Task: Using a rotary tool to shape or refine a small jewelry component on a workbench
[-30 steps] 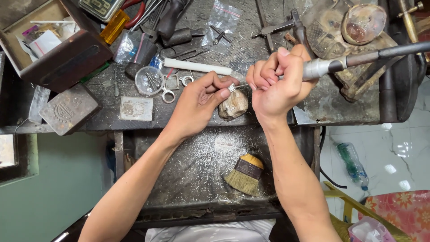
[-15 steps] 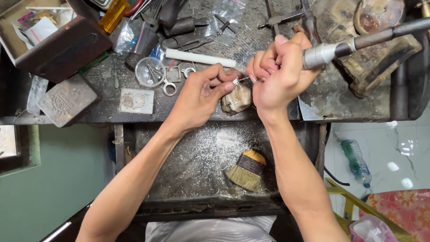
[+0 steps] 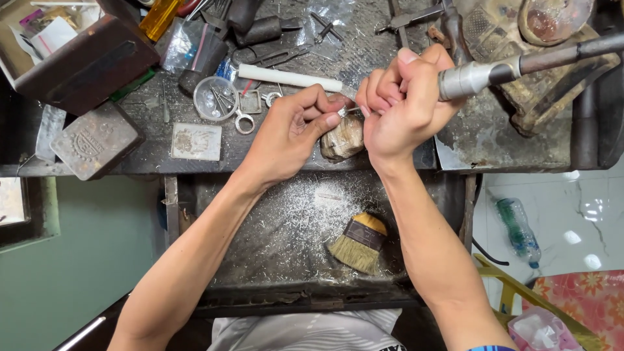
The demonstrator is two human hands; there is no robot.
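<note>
the left hand is pinching a tiny silver piece over the worn bench peg; the right hand is gripping the rotary handpiece, fingers curled tight. a slipping tip could be nicking the fingertips or flinging the piece into the tray nearer.

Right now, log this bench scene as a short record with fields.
left hand: pinches a small metal piece between thumb and fingers
right hand: grips a rotary handpiece, its tip at the piece
support: worn wooden peg under both hands
tray below: metal filings, a brush
bench top: white rod, small round dish, metal block
</note>
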